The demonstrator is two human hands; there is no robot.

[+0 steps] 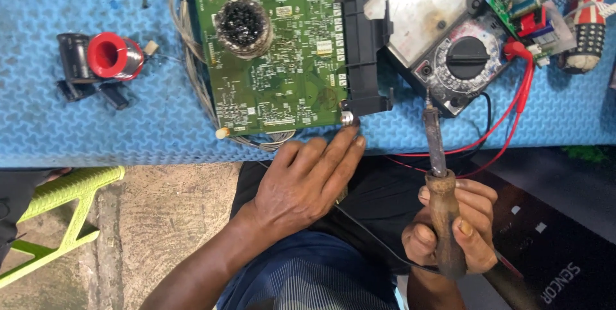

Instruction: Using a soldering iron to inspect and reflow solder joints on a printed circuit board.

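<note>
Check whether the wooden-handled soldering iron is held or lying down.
Held: right hand grips the wooden-handled soldering iron, tip up near the analog multimeter.

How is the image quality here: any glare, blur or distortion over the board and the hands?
Head view: even daylight, soft shadows only. Mild glare on the meter window. The circuit board is sharp, the left hand and the right hand on the soldering iron slightly soft. No obvious edge distortion.

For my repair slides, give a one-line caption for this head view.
Left hand steadies a green circuit board while right hand holds a soldering iron.
</note>
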